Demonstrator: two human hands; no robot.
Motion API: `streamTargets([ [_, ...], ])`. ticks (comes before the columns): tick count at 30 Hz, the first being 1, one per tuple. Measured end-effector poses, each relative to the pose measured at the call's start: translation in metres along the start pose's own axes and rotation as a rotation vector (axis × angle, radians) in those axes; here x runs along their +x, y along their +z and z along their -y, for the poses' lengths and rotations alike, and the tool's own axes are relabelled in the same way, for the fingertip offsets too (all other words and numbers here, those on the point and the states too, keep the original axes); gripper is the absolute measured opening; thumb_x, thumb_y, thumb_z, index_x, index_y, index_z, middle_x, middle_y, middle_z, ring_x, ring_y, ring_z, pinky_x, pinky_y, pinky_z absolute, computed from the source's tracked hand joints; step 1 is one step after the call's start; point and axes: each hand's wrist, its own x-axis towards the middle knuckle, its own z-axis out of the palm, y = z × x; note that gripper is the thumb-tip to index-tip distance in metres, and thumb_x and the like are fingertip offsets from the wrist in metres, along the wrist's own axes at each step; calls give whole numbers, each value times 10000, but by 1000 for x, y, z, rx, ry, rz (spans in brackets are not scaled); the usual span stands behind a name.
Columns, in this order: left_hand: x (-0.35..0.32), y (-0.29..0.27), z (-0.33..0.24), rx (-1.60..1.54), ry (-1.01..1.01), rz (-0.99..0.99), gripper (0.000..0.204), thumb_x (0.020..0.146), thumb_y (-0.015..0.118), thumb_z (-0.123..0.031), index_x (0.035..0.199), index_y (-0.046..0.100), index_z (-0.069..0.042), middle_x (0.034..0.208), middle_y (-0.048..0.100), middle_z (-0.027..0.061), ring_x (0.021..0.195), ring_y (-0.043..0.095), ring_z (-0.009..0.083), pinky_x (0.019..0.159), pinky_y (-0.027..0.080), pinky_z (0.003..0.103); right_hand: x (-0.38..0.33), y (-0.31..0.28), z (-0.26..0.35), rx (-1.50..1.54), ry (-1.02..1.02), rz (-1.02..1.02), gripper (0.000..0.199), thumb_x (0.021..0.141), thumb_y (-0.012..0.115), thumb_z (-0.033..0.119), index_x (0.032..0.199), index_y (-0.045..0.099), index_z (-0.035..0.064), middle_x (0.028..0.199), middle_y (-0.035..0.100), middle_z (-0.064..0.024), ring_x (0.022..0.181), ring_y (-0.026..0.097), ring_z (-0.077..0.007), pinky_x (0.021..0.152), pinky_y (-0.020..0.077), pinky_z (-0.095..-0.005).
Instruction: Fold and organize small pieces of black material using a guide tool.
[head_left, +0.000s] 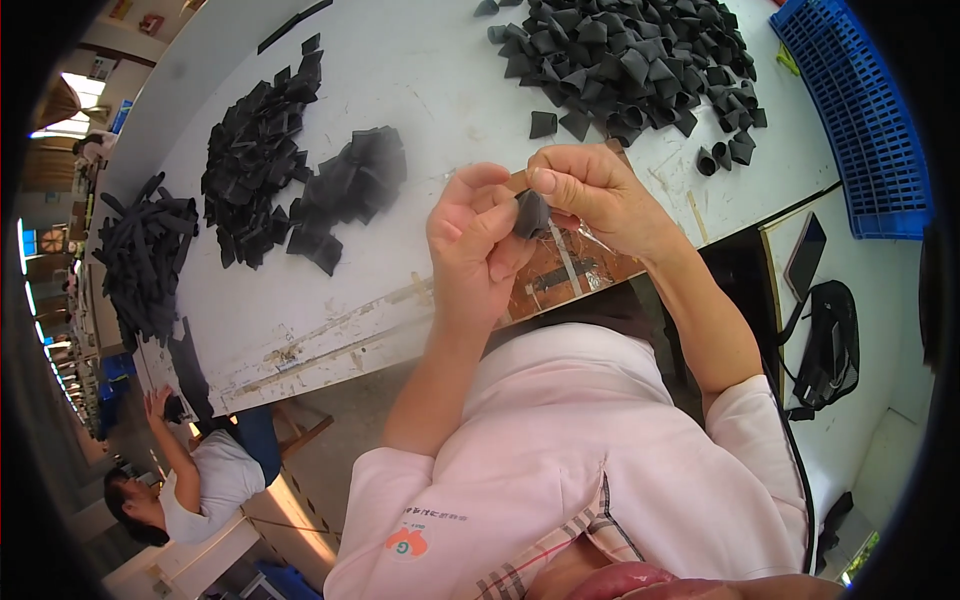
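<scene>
Pale shirt (590, 430) with checked collar (510, 580), nearest the camera. Left hand (470, 225) has thumb and fingers clamped on one small dark piece (531, 215), held up in front of the chest, over the table's near edge; right hand (595, 190) brings thumb and forefinger together at the piece's upper edge, can't tell whether they clamp it too. Step in hand looks like finger work on a single piece; next move probably calls for a steady left pinch while the right fingertips work that edge. Long axis seems roughly upright, slightly tilted, one end toward the right fingertips, the other down toward the left palm; partly covered, so which end is wider is unclear. Below: brown board (553, 262) on white table (440, 90). Farther out: heap of dark cone-like pieces (630, 65) beyond the right hand, flat dark pieces (250, 160) and dark strips (150, 255) to the left, blue basket (850, 110) far right.
</scene>
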Motion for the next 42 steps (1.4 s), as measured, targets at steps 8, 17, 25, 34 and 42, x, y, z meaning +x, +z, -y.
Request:
streamTargets([
  [8, 6, 9, -7, -393, -184, -54, 211, 822, 419, -15, 1024, 477, 2, 630, 495, 35, 357, 286, 49, 366, 252, 195, 0, 3, 15, -234, -36, -37, 321, 876, 510, 289, 686, 512, 31, 592, 422, 55, 522, 351, -25, 455, 275, -183],
  [17, -3, 20, 6, 921, 543, -202, 257, 822, 511, -16, 1076, 485, 12, 815, 556, 90, 647, 513, 109, 598, 431, 216, -4, 3, 9, -192, -45, -103, 269, 858, 539, 244, 718, 534, 15, 576, 448, 23, 514, 399, -32, 446, 317, -191],
  [25, 7, 19, -9, 995, 622, 88, 125, 792, 590, -18, 917, 592, -15, 856, 560, 60, 749, 523, 119, 670, 426, 218, -24, 20, 9, -791, -638, -366, 337, 670, 705, 260, 865, 550, 35, 730, 514, -68, 598, 522, -183, 479, 432, -272],
  [34, 5, 10, 1, 269, 345, -229, 75, 867, 498, -69, 892, 519, -1, 829, 532, 75, 790, 485, 152, 769, 379, 274, -17, 29, 6, -1058, -699, -475, 209, 633, 682, 109, 785, 552, 50, 683, 489, -36, 563, 503, -181, 426, 408, -274],
  [42, -2, 9, 3, 277, 430, -190, 99, 879, 483, -90, 901, 518, 0, 878, 545, 86, 787, 483, 142, 771, 379, 277, -20, 24, 12, -964, -592, -368, 137, 701, 635, 7, 832, 598, 18, 705, 553, -81, 578, 535, -194, 479, 422, -265],
])
